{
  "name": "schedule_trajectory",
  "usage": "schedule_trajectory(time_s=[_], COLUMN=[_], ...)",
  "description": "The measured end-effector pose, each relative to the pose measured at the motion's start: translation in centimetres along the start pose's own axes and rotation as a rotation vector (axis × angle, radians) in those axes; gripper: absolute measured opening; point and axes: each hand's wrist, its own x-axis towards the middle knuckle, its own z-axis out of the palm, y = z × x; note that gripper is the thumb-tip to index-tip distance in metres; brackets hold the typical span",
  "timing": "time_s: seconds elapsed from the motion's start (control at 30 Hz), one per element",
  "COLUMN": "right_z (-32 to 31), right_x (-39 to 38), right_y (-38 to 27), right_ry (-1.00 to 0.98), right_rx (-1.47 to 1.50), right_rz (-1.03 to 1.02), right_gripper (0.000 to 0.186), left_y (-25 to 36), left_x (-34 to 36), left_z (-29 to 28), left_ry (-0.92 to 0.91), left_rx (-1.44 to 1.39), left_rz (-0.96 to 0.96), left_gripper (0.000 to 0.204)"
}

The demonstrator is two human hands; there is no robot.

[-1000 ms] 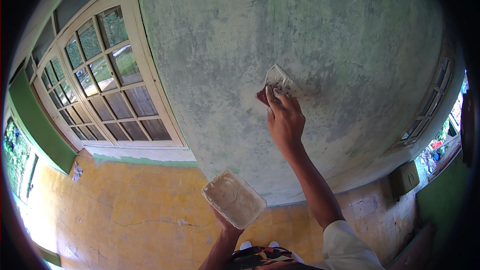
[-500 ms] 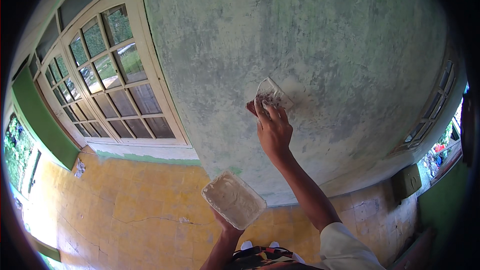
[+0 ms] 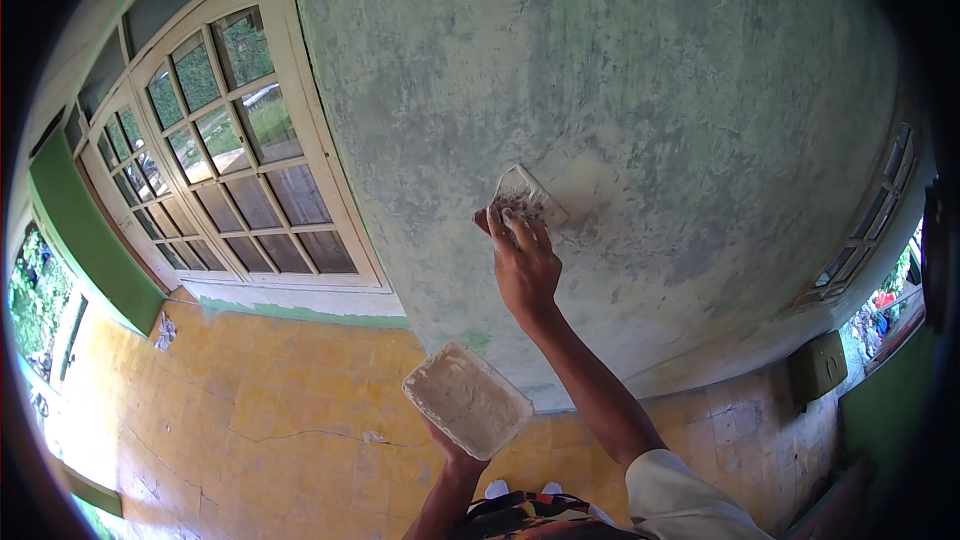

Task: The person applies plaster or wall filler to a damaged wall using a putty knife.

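Note:
My right hand (image 3: 527,268) grips a flat putty spreader (image 3: 516,182), whose pale, putty-smeared blade lies against the wall (image 3: 640,70). Its handle edge shows reddish brown beside my fingers, which are closed and speckled with putty. The wall is patchy grey, white and green, with a lighter smear just right of the blade. Lower down, my left hand (image 3: 450,446) holds a rectangular plastic tub (image 3: 470,402) from beneath; most of its fingers are hidden behind the tub. Off-white putty coats the tub's inside walls and bottom.
White-framed double doors with glass panes (image 3: 235,140) stand to the left, beside a green pillar (image 3: 90,230). Below is a cracked yellow tiled floor (image 3: 300,390) with a crumpled scrap (image 3: 165,331). A box-like object (image 3: 818,368) and a window (image 3: 865,215) are at right.
My right hand and the spreader have shifted left and slightly down across the wall. The tub stays in my left hand at about the same place.

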Motion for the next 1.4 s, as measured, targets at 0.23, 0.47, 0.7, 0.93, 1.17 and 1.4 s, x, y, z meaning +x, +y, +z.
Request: schedule_trajectory(time_s=[0.23, 0.47, 0.7, 0.93, 1.17, 1.4], right_z=[0.6, -1.2, -9.9, -3.6, -2.0, -6.5], right_x=[-2.6, -7.9, 2.1, 1.3, -8.8, -13.9], right_y=[0.1, -0.2, 2.9, 8.2, 8.5, 6.0], right_ry=[-0.045, -0.216, 0.133, 0.080, -0.089, -0.267], right_rx=[0.018, 0.096, 0.102, -0.093, -0.058, -0.055], right_rz=[-0.061, -0.105, -0.078, -0.172, -0.150, -0.071], right_gripper=[0.051, 0.048, 0.047, 0.046, 0.045, 0.044], left_y=[0.9, 1.2, 1.3, 0.4, 0.0, -0.6], left_x=[-0.6, -0.6, -0.5, 0.3, 0.1, 1.4], left_z=[-0.3, -1.5, -1.1, -0.5, -0.1, -1.2], left_ry=[0.030, 0.038, 0.016, -0.052, -0.054, -0.064], left_rx=[0.017, 0.021, -0.006, -0.027, -0.022, -0.043], left_rz=[0.027, 0.022, 0.024, -0.030, -0.041, -0.081], left_gripper=[0.080, 0.083, 0.084, 0.081, 0.082, 0.083])
